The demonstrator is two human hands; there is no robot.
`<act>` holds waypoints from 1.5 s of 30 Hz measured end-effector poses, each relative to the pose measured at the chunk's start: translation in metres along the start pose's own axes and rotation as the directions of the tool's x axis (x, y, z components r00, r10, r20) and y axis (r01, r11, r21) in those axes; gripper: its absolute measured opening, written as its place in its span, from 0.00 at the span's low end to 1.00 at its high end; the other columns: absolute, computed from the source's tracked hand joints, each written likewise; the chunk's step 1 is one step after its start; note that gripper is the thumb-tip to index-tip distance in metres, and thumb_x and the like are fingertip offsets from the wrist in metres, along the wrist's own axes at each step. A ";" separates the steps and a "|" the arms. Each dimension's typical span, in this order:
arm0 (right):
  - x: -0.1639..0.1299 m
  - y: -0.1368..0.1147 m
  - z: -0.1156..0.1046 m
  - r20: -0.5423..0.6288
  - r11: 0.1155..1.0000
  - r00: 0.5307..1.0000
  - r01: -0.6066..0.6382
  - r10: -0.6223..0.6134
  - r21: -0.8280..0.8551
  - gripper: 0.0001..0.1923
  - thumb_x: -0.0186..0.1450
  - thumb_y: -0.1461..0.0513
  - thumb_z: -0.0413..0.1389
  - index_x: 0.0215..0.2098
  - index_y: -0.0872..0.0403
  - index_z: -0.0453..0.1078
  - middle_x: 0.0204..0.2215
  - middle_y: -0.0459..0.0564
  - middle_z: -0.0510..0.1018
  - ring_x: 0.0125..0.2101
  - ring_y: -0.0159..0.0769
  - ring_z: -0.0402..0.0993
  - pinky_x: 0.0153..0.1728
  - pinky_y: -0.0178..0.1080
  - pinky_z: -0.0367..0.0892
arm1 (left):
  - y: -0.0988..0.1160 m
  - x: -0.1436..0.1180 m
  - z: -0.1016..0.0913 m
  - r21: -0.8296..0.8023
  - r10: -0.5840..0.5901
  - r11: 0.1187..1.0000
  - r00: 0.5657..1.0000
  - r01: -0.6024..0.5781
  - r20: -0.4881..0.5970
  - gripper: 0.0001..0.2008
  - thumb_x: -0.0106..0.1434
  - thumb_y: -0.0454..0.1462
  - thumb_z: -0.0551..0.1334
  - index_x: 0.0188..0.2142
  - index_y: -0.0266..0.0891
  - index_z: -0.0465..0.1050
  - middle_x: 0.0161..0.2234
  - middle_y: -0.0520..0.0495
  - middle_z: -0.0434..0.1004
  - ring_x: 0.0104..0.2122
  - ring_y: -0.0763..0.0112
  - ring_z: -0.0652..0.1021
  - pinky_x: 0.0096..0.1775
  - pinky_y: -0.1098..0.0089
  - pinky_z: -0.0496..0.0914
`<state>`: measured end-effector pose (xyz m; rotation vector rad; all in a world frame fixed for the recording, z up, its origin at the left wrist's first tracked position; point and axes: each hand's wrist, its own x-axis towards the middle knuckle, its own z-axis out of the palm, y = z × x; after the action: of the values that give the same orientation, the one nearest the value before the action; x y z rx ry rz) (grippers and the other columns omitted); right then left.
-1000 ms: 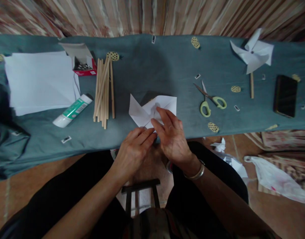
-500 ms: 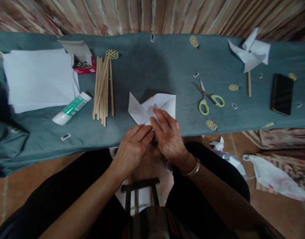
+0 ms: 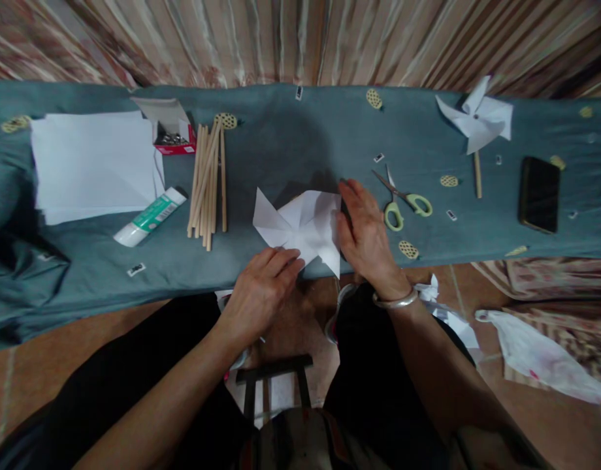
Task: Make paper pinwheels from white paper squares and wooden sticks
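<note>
A white paper pinwheel (image 3: 308,225), cut and partly folded, lies near the front edge of the cloth-covered table. At its lower left edge is my left hand (image 3: 266,284), fingers close together and closed on the paper; the fingertips partly cover it. My right hand (image 3: 369,228), wearing a bracelet (image 3: 396,301), is beside the pinwheel's right edge. Its thumb and fingers are apart and hold nothing. Green-handled scissors (image 3: 396,199) lie open to the right of that hand.
Wooden sticks (image 3: 207,186), a glue tube (image 3: 151,217), an open red box of metal pins (image 3: 173,138) and white paper sheets (image 3: 92,166) are at left. A finished pinwheel (image 3: 477,117) and a phone (image 3: 539,194) lie at right. A plastic bag (image 3: 540,356) is on the floor.
My right hand has moved off the middle of the paper to its right edge, and its fingers have spread. More folded blades show now. The left hand stays at the lower edge.
</note>
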<state>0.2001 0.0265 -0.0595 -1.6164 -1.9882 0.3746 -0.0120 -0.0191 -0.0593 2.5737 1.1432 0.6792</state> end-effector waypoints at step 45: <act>-0.032 -0.015 -0.032 -0.063 0.990 0.993 0.106 -0.101 0.093 0.16 0.69 0.65 0.48 0.50 0.51 0.73 0.52 0.53 0.76 0.54 0.43 0.71 0.56 0.50 0.66 | 0.002 0.000 0.001 -0.050 0.029 0.998 0.997 -0.033 -0.075 0.09 0.67 0.31 0.59 0.45 0.31 0.73 0.43 0.40 0.78 0.41 0.65 0.78 0.42 0.65 0.77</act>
<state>0.2101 -0.0123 -0.0332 -1.4425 -1.9702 0.3741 -0.0101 -0.0198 -0.0597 2.5473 1.0953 0.8074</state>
